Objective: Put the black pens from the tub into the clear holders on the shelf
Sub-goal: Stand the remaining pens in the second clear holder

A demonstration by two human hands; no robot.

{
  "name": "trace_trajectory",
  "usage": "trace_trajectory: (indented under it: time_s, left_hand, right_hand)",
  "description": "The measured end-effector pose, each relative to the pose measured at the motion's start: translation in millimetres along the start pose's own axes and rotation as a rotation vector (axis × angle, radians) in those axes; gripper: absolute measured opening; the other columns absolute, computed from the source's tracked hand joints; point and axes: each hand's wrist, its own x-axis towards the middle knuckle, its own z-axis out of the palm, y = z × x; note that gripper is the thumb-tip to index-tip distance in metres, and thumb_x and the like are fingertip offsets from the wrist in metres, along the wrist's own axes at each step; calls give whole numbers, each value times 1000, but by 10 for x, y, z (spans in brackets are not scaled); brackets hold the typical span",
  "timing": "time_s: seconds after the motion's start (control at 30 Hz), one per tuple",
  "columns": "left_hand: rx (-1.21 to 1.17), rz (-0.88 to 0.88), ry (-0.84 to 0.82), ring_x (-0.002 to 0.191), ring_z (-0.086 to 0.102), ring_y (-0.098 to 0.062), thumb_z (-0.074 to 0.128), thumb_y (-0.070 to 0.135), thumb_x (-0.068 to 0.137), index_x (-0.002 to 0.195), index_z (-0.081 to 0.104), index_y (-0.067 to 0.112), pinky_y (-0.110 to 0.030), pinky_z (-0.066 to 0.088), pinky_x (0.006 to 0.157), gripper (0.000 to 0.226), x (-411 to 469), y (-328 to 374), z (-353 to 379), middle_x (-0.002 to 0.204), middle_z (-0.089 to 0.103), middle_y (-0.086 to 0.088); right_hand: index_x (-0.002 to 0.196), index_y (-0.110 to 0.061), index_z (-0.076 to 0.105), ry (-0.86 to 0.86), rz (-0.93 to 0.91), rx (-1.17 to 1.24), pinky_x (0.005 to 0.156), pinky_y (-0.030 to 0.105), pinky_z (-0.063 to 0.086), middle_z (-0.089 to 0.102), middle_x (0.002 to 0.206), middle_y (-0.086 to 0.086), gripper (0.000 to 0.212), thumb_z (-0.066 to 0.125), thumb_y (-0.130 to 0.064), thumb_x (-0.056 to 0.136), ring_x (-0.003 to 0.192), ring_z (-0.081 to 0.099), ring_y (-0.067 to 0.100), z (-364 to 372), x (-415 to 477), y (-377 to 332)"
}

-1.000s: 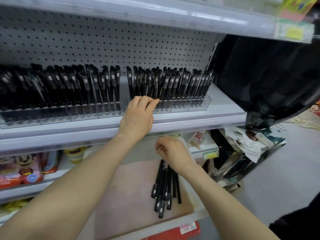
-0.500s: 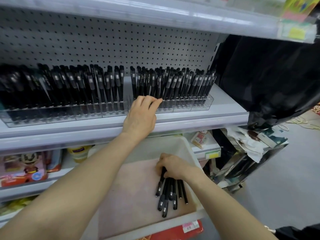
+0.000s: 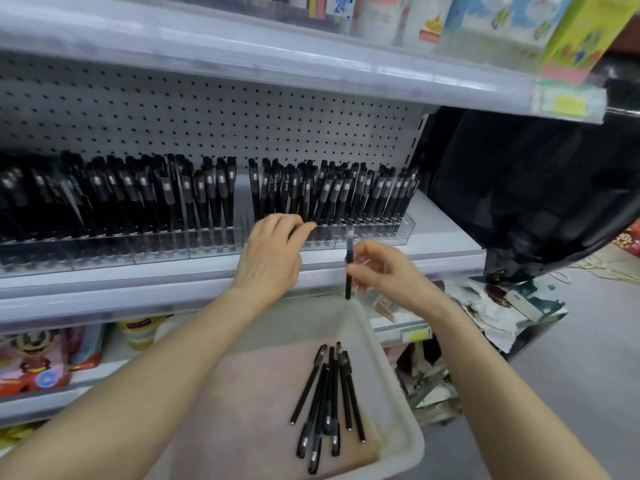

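**A:** Our right hand [image 3: 388, 271] pinches one slim black plastic pen [image 3: 348, 271] upright, in front of the pale metal shelf [image 3: 446, 247] and above the far rim of the white plastic tub [image 3: 398, 386]. What could go wrong?

**B:** We judge the clear acrylic slotted holder [image 3: 377, 233] is nearly packed. Forcing the pen in could tip its neighbours, and so light a pinch could drop it.

**A:** Our left hand [image 3: 273, 258]?

**B:** Its fingers are bent against the holder's front. We cannot tell if they grip anything.

**A:** And the pen's look?

**B:** Thin, matte, paler at its top end. A loose bundle of black pens [image 3: 329, 403] lies in the tub.
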Motion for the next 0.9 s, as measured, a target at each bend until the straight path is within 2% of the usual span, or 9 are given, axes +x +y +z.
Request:
trace_trajectory:
  time_s: [0.07, 0.17, 0.3, 0.37, 0.5, 0.73, 0.9]
  left_hand:
    - [1, 18, 4, 109, 49, -31, 62, -3, 73, 128, 61, 4, -43, 41, 96, 55, 35, 43, 24, 118, 58, -12]
    - [-20, 30, -10, 111, 49, -31, 63, -3, 75, 128, 60, 3, -44, 43, 98, 54, 84, 100, 78, 120, 58, -13]
    - [-12, 11, -31, 111, 47, -30, 65, 0, 78, 130, 59, 4, -45, 44, 98, 53, 81, 89, 113, 120, 58, -12]
    - [-11, 11, -24, 109, 46, -29, 66, 1, 77, 130, 60, 5, -44, 45, 96, 54, 77, 80, 114, 118, 59, -10]
    - [-13, 8, -21, 105, 44, -28, 65, 2, 76, 130, 60, 6, -43, 47, 92, 54, 73, 82, 109, 115, 59, -9]
    - [-10, 4, -17, 103, 43, -27, 64, 3, 75, 130, 60, 6, -42, 47, 90, 55, 73, 82, 112, 114, 59, -8]
    - [0, 4, -10, 101, 43, -27, 64, 3, 75, 131, 60, 6, -42, 46, 88, 56, 77, 88, 117, 114, 59, -8]
  right_hand:
    - [96, -12, 59, 195, -61, 29, 68, 27, 55, 67, 83, 4, 7, 61, -18, 95, 70, 66, 15, -180, 90, -79]
    - [90, -13, 58, 460, -106, 64, 71, 38, 59, 68, 74, 8, 9, 60, -20, 96, 67, 67, 22, -326, 276, -107]
    - [83, -21, 56, 653, -152, 7, 66, 27, 56, 69, 76, 9, 13, 58, -21, 96, 68, 68, 15, -305, 476, -185]
    - [84, -24, 56, 678, -147, -21, 68, 30, 57, 69, 75, 4, 12, 58, -23, 96, 68, 68, 13, -242, 582, -165]
    - [84, -26, 57, 671, -120, -87, 72, 45, 58, 68, 74, -5, 11, 57, -30, 94, 69, 69, 13, -139, 740, -86]
    - [96, -6, 60, 682, -158, -348, 70, 44, 50, 64, 72, 5, 21, 52, -26, 99, 69, 59, 24, -185, 781, -155]
    - [94, -13, 56, 644, -170, -278, 69, 47, 54, 65, 72, 5, 22, 49, -33, 97, 70, 65, 25, -144, 803, -132]
